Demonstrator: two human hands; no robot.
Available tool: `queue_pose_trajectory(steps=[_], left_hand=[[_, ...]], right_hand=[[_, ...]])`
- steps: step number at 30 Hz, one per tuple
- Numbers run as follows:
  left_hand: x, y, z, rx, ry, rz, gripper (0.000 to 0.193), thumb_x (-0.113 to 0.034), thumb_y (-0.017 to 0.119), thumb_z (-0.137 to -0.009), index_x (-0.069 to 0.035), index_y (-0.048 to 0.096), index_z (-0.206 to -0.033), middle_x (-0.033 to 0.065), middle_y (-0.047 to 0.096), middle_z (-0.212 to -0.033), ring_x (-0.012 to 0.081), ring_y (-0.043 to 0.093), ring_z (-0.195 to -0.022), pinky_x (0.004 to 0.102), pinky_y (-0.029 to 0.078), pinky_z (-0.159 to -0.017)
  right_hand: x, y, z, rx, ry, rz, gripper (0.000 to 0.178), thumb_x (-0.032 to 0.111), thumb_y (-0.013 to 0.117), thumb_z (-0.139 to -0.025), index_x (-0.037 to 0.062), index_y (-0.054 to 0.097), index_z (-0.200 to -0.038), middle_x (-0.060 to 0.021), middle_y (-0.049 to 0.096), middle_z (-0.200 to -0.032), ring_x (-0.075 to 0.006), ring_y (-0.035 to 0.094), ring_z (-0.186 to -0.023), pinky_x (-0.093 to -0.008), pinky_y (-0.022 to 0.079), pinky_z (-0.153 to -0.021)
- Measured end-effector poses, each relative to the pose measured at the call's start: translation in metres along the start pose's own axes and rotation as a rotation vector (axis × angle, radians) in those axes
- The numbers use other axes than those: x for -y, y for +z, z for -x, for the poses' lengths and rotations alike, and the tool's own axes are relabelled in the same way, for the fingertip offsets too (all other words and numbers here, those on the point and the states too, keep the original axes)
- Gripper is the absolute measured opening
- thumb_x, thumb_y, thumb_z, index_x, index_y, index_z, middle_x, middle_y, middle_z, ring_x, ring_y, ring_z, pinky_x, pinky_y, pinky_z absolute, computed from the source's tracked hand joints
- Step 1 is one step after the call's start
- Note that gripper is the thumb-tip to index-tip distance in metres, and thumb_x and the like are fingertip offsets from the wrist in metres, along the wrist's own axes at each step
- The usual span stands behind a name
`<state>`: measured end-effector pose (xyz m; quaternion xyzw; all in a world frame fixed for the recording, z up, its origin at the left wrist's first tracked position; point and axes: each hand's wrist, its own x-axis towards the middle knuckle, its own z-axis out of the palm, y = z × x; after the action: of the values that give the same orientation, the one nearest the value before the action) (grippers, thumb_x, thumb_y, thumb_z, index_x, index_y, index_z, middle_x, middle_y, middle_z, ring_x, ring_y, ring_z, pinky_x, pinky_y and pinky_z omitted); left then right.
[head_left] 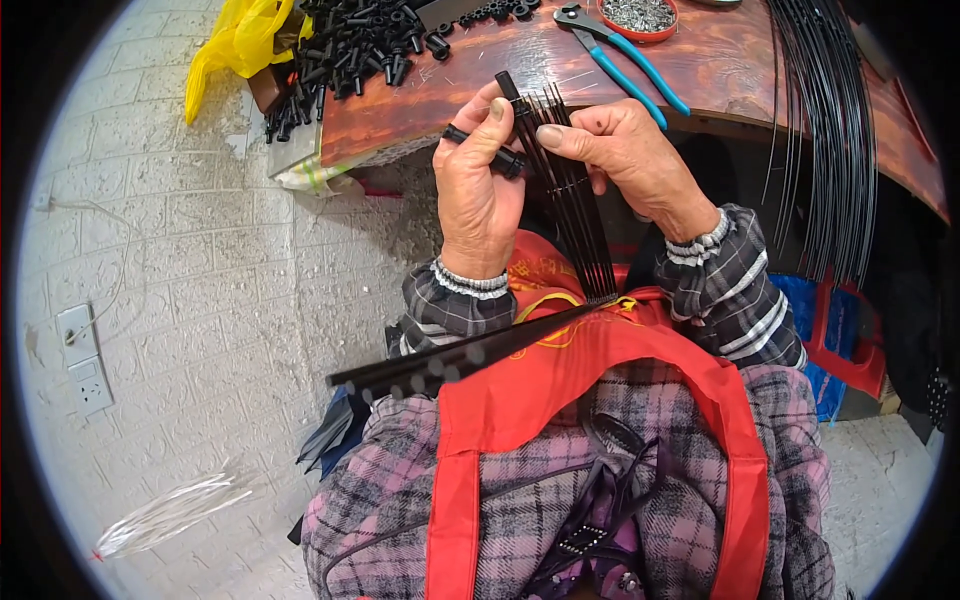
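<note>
In front of me is a bundle of thin black ribs (pixel 580 215), like those of an umbrella frame, standing upright in a narrow fan. A second dark run of ribs (pixel 460 362) angles off to the lower left from their joint at my lap. My left hand (pixel 478 195) is closed on black plastic tube fittings: one tube (pixel 506 88) rises beside the rib tips, and another (pixel 510 163) lies across the palm. My right hand (pixel 640 160) pinches the ribs near their upper ends, thumb in front. Its fingertips are partly hidden behind them.
A reddish wooden table (pixel 460 85) holds a pile of black plastic fittings (pixel 355 45), blue-handled pliers (pixel 630 65) and a red dish (pixel 640 30) of small metal pieces. Long black rods (pixel 835 150) hang over its right edge. White strands (pixel 175 515) lie at lower left.
</note>
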<state>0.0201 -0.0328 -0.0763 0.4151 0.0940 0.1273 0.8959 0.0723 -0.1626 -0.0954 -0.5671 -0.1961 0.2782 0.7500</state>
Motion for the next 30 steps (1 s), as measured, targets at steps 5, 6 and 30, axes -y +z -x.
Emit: queue_pose_trajectory(steps=[5,6,30], left_hand=[[0.001,0.001,0.002,0.038,0.018,0.033,0.024,-0.007,0.054,-0.082,0.000,0.052,-0.105,0.0069,0.059,-0.091,0.0136,0.055,-0.081,0.0273,0.043,-0.074],[0.001,0.001,0.002,0.048,0.020,0.050,0.025,-0.007,0.054,-0.082,0.000,0.052,-0.106,0.0071,0.059,-0.092,0.0137,0.055,-0.081,0.0276,0.043,-0.075],[0.007,-0.003,0.003,0.072,0.007,0.093,0.037,-0.008,0.051,-0.084,-0.007,0.042,-0.120,0.0059,0.053,-0.106,0.0163,0.051,-0.097,0.0325,0.040,-0.087]], right_hand=[[0.006,0.001,0.005,-0.015,-0.002,0.051,0.034,0.028,0.063,-0.077,0.0096,0.049,-0.052,0.0079,0.039,-0.048,-0.0004,0.035,-0.038,-0.0162,0.025,-0.034],[0.008,0.003,0.006,-0.026,-0.001,0.062,0.034,0.029,0.063,-0.076,0.0097,0.048,-0.052,0.0080,0.038,-0.048,-0.0005,0.034,-0.038,-0.0163,0.025,-0.034],[-0.004,0.001,0.001,-0.017,-0.007,-0.086,0.017,0.020,0.063,-0.077,0.0052,0.053,-0.075,0.0057,0.049,-0.061,-0.0003,0.035,-0.039,-0.0137,0.026,-0.035]])
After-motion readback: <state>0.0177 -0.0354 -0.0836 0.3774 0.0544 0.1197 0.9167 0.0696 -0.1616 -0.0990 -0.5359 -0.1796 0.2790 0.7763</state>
